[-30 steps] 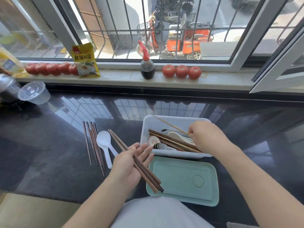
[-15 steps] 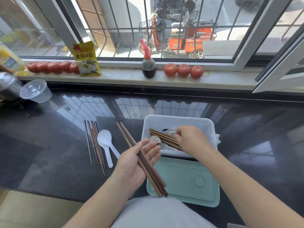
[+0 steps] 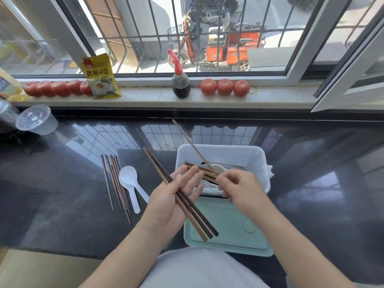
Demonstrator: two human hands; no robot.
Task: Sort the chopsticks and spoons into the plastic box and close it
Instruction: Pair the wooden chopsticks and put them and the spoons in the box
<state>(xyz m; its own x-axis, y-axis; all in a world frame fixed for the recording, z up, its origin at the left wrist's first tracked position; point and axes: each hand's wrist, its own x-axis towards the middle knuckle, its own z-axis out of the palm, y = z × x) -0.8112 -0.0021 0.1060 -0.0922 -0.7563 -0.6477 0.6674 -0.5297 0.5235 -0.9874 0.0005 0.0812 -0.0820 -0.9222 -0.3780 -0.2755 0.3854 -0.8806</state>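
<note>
A white plastic box stands on the black counter with brown chopsticks and white spoons inside. Its pale green lid lies flat in front of it. My left hand holds a bundle of dark chopsticks across its palm, fingers nearly straight. My right hand pinches a single thin chopstick that slants up and away over the box. More loose chopsticks and a white spoon lie on the counter to the left.
A clear plastic cup sits at the far left. On the window sill stand a soy sauce bottle, three tomatoes, a yellow packet and more tomatoes. An open window frame juts in at the right.
My right hand came up out of the box toward my left hand, lifting one thin chopstick. My left hand with its bundle shifted right, toward the box.
</note>
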